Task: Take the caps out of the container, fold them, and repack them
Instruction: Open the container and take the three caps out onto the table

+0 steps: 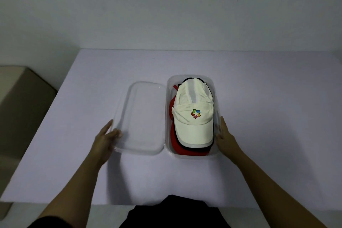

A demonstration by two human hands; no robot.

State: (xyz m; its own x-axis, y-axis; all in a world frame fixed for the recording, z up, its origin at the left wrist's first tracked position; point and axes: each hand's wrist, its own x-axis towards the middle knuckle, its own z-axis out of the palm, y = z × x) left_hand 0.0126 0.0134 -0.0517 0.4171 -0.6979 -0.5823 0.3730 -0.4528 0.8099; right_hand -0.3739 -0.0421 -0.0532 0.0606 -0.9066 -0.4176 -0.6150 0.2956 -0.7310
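White cap (pixel 192 129) topmost in clear container (pixel 167 98); lid (pixel 142 116) alongside; left hand (pixel 105 140) touching lid, right hand (pixel 226 139) touching container.

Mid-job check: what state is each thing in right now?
Container: open, not emptied.
Lid: off, on table left of container.
White cap: unfolded, top of stack.
Red cap: underneath, mostly covered.
Left hand: at lid's left rim, hold unclear.
Right hand: open, against container's right wall.
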